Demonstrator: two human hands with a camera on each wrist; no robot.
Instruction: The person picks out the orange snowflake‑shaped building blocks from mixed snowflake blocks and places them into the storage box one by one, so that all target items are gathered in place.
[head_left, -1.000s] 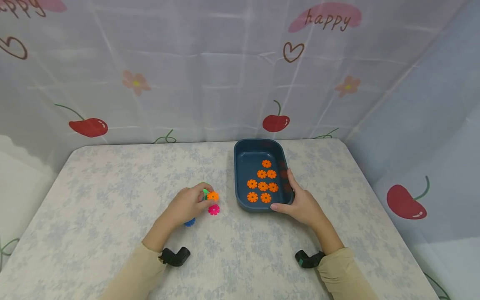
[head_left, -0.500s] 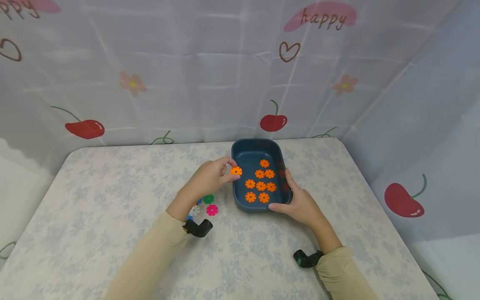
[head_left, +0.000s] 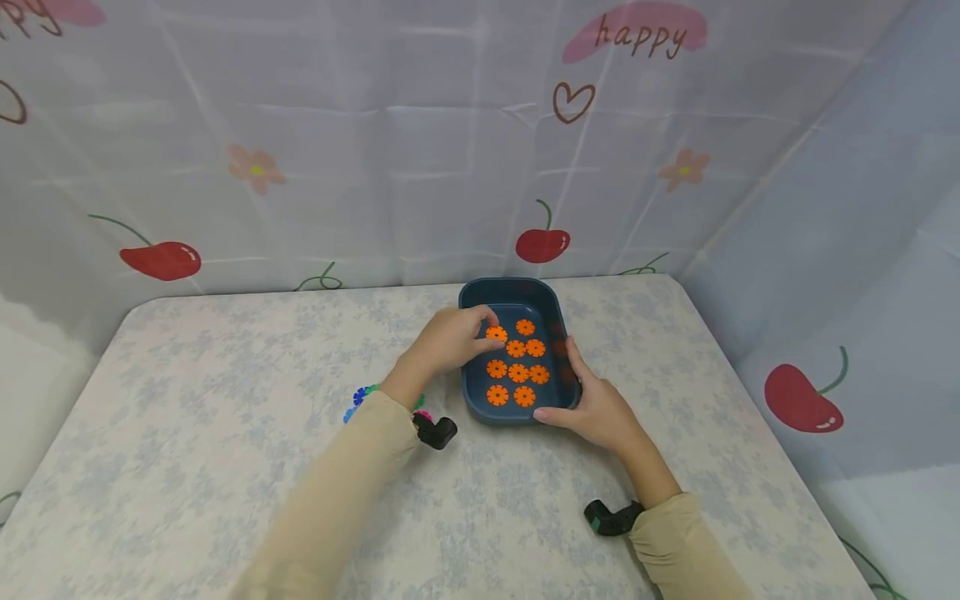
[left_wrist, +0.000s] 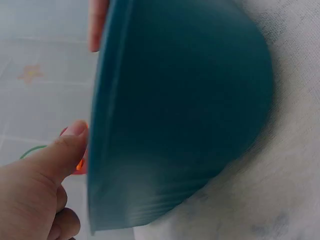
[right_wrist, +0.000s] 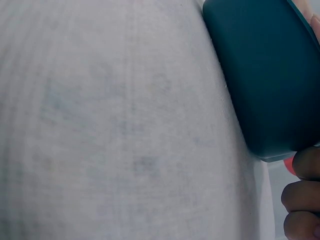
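My left hand (head_left: 448, 339) reaches over the left rim of a dark blue tray (head_left: 510, 292). Its thumb and fingers pinch an orange flower-shaped disc (head_left: 496, 333) inside. Several matching orange discs (head_left: 517, 373) lie flat on the tray floor in loose rows. At the near right corner, my right hand (head_left: 603, 408) grips the tray, thumb on the front rim and fingers along the right side. The left wrist view has the tray's outer wall (left_wrist: 180, 110) in front, with the left thumb (left_wrist: 62, 150) beside its rim; the disc is mostly hidden there.
Left of the tray, blue discs (head_left: 360, 395) lie on the table (head_left: 225, 400) with green and pink ones, partly covered by the left forearm. A printed curtain (head_left: 420, 192) hangs along the back edge. Each wrist wears a black camera (head_left: 437, 432).
My left hand has carried the orange disc from the colourful pile rightward, over the rim and into the tray. The right hand keeps its grip on the tray.
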